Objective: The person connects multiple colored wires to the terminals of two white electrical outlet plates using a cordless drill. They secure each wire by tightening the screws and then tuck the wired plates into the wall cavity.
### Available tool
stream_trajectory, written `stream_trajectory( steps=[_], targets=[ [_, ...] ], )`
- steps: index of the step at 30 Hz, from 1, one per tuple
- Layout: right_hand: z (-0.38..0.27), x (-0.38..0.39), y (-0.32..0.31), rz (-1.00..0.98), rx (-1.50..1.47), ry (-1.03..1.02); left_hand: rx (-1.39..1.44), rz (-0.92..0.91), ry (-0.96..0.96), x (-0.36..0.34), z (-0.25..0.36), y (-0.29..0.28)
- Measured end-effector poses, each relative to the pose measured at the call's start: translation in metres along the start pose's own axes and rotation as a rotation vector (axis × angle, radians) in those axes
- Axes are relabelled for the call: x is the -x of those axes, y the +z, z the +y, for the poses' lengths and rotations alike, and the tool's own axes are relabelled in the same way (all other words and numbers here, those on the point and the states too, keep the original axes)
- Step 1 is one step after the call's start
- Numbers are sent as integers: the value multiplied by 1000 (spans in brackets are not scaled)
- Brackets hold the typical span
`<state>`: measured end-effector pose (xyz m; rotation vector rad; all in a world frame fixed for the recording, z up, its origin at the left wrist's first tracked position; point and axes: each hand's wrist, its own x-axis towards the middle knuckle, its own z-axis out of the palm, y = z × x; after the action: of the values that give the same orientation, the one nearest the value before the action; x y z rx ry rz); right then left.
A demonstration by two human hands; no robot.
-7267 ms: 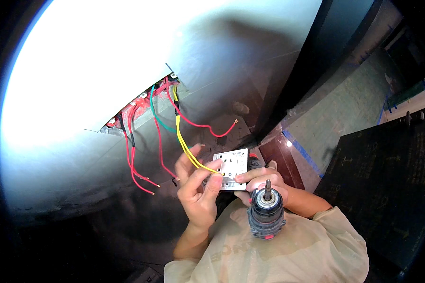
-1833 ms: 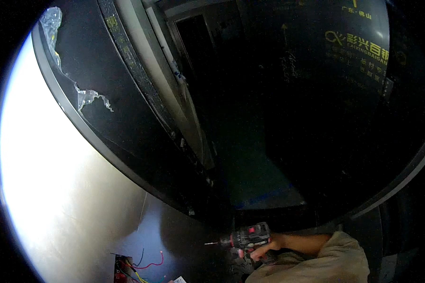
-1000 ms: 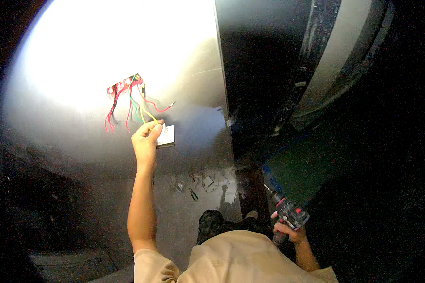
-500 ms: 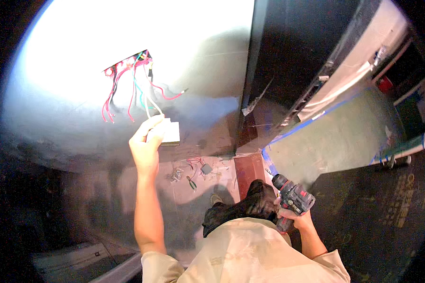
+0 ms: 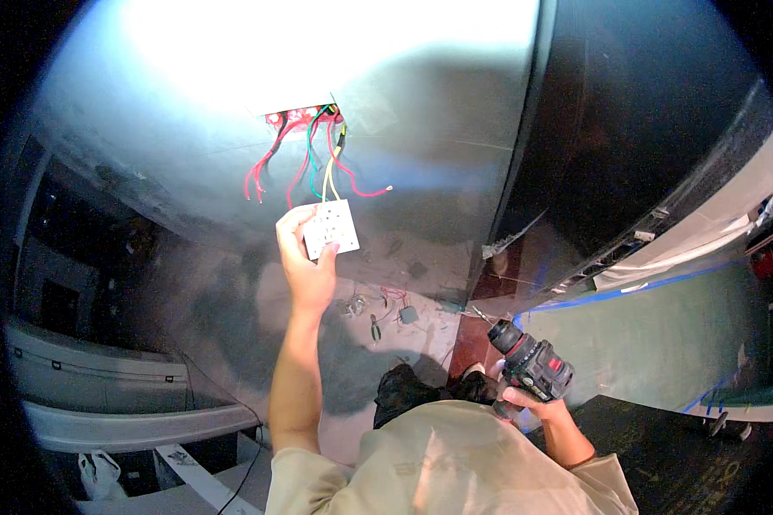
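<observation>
My left hand (image 5: 306, 276) is closed on a square white wall socket plate (image 5: 332, 228), gripping its left and lower edges with the slotted face up toward me. Two pale yellow wires (image 5: 331, 176) run from behind the plate up to a red-lined wall box (image 5: 296, 118). Loose red wires (image 5: 349, 177) and a green wire (image 5: 312, 159) also hang out of that box, bare ends showing on some. Down by my right side, my right hand (image 5: 531, 402) is wrapped round the grip of a black and red cordless drill (image 5: 532, 367). Its bit (image 5: 483, 316) points up and left.
On the floor below the wall lie pliers (image 5: 375, 328), a small grey box (image 5: 408, 315) and wire scraps (image 5: 392, 293). A dark vertical panel (image 5: 610, 129) stands to the right. Green sheeting edged with blue tape (image 5: 636, 343) covers a surface there. A black cable (image 5: 247, 472) trails at lower left.
My left hand has turned the socket plate, so its slotted face now shows. The whole view has shifted, bringing the wall box further right. The drill stays in my right hand.
</observation>
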<state>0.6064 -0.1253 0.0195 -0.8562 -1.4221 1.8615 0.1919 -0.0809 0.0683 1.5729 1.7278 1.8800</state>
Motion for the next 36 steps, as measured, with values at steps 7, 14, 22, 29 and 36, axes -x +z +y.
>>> stream_trajectory(
  steps=[7, 14, 22, 29, 36],
  targets=[
    [11, -39, 25, 11, 107, -122, -7, -40, 260, -2, -36, -3],
    [33, -88, 123, 326, -191, -68, 300, -157, 268, -26, -61, -30],
    [7, -139, 216, 554, -216, -143, 444, -335, 3, -34, -49, -50],
    [24, -207, 249, 526, -431, -397, 338, -495, -201, -24, -26, -56],
    [47, -213, 206, 468, -366, -179, 211, -612, -198, -10, 12, -39]
  ],
)
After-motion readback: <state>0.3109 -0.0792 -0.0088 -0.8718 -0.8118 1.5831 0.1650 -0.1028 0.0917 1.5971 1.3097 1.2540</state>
